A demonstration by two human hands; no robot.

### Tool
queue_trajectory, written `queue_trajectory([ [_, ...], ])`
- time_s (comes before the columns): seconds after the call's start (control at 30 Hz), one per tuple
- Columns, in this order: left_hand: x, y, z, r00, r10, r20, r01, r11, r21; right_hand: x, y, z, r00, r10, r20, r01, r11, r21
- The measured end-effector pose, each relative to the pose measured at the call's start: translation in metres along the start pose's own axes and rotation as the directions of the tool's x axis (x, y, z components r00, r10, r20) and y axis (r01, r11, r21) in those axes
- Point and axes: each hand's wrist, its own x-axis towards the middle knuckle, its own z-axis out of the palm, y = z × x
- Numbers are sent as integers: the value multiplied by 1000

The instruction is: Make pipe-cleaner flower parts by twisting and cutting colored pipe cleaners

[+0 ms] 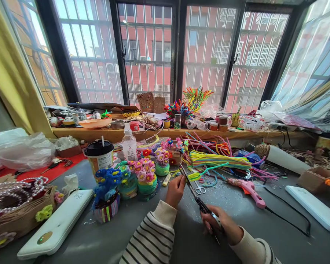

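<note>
My right hand is closed around the handles of a dark long-bladed tool that looks like scissors, with its blades pointing up and left. My left hand is closed, fingertips pinched beside the blade's upper end; whatever is between them is hidden. Just beyond the blade lies a yellow-green pipe cleaner piece with a green stem running right. A small pair of white-handled scissors rests on the grey table behind the tool. A bundle of pastel pipe cleaners lies farther back.
Pipe cleaner flower pots and a blue one stand left, near a drink cup and plastic bottle. A pink glue gun with a black cord lies right. White power banks flank both sides. A cluttered sill runs behind.
</note>
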Motion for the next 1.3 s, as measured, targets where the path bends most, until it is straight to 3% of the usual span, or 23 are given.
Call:
queue_trajectory([
  [0.3, 1, -3, 3, 1000, 1, -31, -1, 1000, 2, 3, 7, -3, 999, -47, -14, 45, 992, -115],
  [0.57, 0, 0, 1, 999, -1, 33, 1, 1000, 8, 4, -4, -3, 999, 32, 34, -32, 999, -8],
  [0.87, 1, -1, 2, 1000, -3, -25, 3, 1000, 17, 9, 2, -3, 1000, -3, -15, 1, 989, -150],
  [1.13, 1, -4, 4, 999, -22, -36, 24, 998, 54, 8, 1, -4, 1000, 25, 0, -25, 1000, -7],
  [1.3, 2, -1, 3, 998, -67, -15, 65, 989, -133, 7, -3, -8, 999, -5, 46, 2, 998, 61],
])
